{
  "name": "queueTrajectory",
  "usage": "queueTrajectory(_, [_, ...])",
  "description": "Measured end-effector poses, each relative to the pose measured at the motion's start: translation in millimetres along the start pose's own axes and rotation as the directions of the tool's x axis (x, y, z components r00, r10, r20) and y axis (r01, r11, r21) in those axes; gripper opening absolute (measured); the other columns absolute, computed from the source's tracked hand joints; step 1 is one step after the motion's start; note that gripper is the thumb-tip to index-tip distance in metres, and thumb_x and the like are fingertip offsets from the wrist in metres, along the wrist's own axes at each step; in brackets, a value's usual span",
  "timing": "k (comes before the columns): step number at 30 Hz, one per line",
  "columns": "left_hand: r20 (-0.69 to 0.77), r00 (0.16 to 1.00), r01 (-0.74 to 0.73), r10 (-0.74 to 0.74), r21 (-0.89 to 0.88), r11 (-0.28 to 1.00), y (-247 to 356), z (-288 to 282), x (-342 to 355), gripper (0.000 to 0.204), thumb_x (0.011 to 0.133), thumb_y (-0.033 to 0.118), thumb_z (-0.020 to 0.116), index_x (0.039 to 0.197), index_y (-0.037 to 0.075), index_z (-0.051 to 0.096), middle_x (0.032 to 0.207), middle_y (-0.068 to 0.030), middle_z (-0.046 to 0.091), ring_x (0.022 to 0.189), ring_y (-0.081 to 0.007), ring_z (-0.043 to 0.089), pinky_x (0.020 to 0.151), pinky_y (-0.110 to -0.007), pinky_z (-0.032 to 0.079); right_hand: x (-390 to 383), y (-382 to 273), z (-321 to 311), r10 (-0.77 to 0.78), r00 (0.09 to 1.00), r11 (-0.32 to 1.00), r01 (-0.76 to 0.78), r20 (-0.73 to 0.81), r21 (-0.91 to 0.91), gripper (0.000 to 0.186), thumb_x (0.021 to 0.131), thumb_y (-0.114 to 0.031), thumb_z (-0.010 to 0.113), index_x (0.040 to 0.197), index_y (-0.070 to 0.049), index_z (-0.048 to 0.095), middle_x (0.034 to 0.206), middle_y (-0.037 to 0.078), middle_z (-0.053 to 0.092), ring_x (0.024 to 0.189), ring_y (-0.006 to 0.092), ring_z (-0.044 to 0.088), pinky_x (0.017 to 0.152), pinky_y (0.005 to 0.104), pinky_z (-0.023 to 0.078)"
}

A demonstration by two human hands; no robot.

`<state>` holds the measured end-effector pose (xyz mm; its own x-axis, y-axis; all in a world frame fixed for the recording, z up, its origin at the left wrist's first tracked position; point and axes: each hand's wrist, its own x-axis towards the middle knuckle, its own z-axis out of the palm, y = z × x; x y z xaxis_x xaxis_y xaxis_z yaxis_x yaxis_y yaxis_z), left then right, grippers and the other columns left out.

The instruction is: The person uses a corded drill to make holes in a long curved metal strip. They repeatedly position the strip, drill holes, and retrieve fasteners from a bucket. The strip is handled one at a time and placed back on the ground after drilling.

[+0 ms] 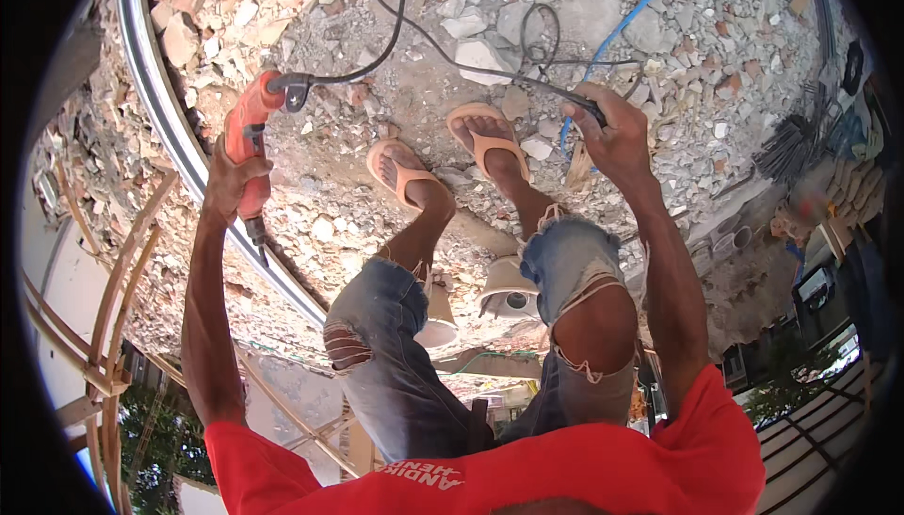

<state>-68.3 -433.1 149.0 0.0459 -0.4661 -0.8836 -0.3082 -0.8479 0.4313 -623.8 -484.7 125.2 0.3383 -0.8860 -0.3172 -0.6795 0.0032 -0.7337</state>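
My left hand (234, 178) is wrapped around a red power drill (247, 134) with a dark chuck and a bit pointing back toward me. A black power cord (400, 21) leaves the drill's rear end, loops upward and runs across to the right. In my right hand (614, 134), closed and held out at the right, is the black cord end (584, 104), thick like a plug or connector; the fingers hide part of it. Another loop of black cable (541, 21) and a blue cable (629, 16) lie just beyond that hand.
Broken rubble (508, 63) covers the ground around my sandalled feet (490, 138). A long metal rail (165, 91) curves along the left. Wooden poles (122, 280) stand at the far left. Pale pipe ends (508, 284) sit by my knees; a bundle of dark rods (791, 146) lies at the right.
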Motion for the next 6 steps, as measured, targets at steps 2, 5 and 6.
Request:
queueTrajectory(2, [-0.036,0.995,-0.099,0.097,-0.081,0.992,69,23,-86,0.072,0.062,0.009,0.073,0.131,0.002,0.054,0.109,-0.0095,0.062,0.091,-0.0190,0.064,0.082,-0.034,0.056,-62,-57,-63,0.074,0.995,0.994,-0.068,-0.068,0.080,0.024,0.093,-0.015,0.079,0.109,0.000,0.070,0.091,0.016,0.072,0.077,0.0284,0.070,0.071,0.0356,0.055])
queueTrajectory(5, [-0.053,0.999,0.005,0.005,0.198,0.980,188,53,-223,0.072,0.060,0.007,0.078,0.127,0.001,0.050,0.103,-0.0108,0.063,0.088,-0.0249,0.063,0.081,-0.038,0.054,-135,-150,-171,0.476,0.877,0.832,-0.428,-0.058,0.353,0.030,0.097,-0.026,0.074,0.114,-0.002,0.066,0.087,0.013,0.071,0.077,0.0168,0.066,0.071,0.0336,0.053])
queueTrajectory(6, [-0.074,0.997,0.005,0.027,0.395,0.919,228,65,-264,0.073,0.059,0.012,0.083,0.122,0.001,0.049,0.104,-0.0142,0.066,0.088,-0.0291,0.064,0.080,-0.042,0.054,-153,-177,-207,0.606,0.795,0.731,-0.533,-0.046,0.426,0.030,0.098,-0.027,0.072,0.116,-0.004,0.065,0.082,0.006,0.067,0.074,0.0127,0.060,0.069,0.0310,0.050])
